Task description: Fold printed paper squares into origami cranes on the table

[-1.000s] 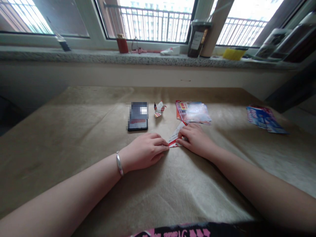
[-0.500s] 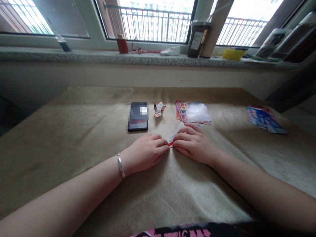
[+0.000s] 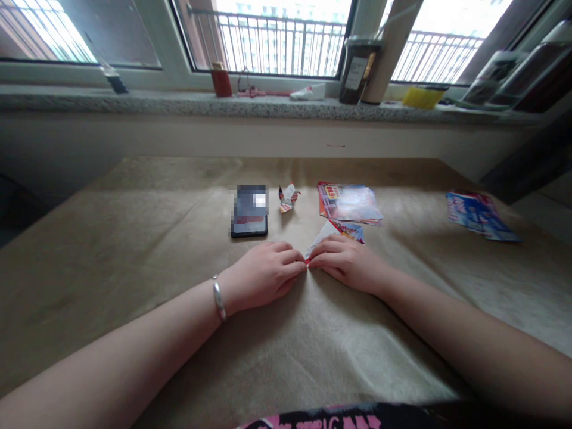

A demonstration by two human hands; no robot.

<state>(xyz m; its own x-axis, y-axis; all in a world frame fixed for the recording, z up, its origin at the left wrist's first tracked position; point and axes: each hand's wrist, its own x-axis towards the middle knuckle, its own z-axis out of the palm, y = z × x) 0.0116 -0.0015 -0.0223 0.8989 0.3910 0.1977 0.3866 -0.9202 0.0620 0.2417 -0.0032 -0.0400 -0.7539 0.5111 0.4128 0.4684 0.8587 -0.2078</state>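
Note:
A folded piece of printed paper (image 3: 322, 233), white with red and blue parts, lies on the table between my hands. My left hand (image 3: 271, 269), a silver bangle at its wrist, is closed with its fingertips on the paper's near left corner. From the other side my right hand (image 3: 346, 261) rests over the paper, its fingers together and their tips at the same corner. Part of the paper is hidden under that hand. Just beyond sits a small folded-paper figure (image 3: 288, 199) of striped, coloured paper.
A phone (image 3: 250, 210) lies left of the paper figure. Behind my right hand is a stack of colourful printed sheets (image 3: 351, 204). More blue and red sheets (image 3: 480, 215) lie far right. Jars and small items stand on the stone windowsill (image 3: 268, 105) behind the table (image 3: 179, 202).
My right hand has slid a little down and left along the paper, uncovering more of its blue printed far side. The left hand has barely moved.

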